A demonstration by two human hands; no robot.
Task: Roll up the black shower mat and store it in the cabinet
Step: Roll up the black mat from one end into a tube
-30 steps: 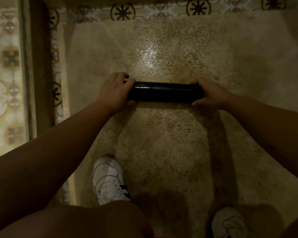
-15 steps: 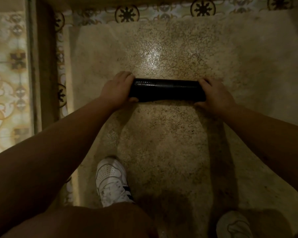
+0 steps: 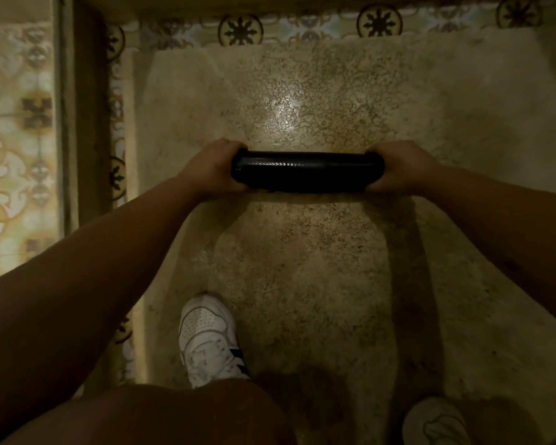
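Both hands sit differently on the roll than half a second ago: then the palms lay over its top near the ends; now each hand caps an end, fingers curled over the far side and thumbs under the near edge. Right hand (image 3: 398, 167) has shifted outward, so the right end face of the roll, covered before, is partly exposed.

Black rubber shower mat, rolled into a tight glossy cylinder (image 3: 307, 171), lies crosswise between the two hands, its long axis running from the left fingers to the right fingers. Left hand (image 3: 211, 171) is clamped on the left end, right hand on the right end; both grips are narrow and closed around the roll. Cannot tell whether the roll touches the floor or is held just above it.

Speckled beige stone shower floor (image 3: 302, 284) lies under the fingers, unchanged, with a bright glare patch just beyond them. White perforated sneaker with black stripes (image 3: 209, 342) stands nearer the body than the left fingers, same place as before. A second pale shoe toe (image 3: 434, 422) shows at the bottom edge, below the right forearm.
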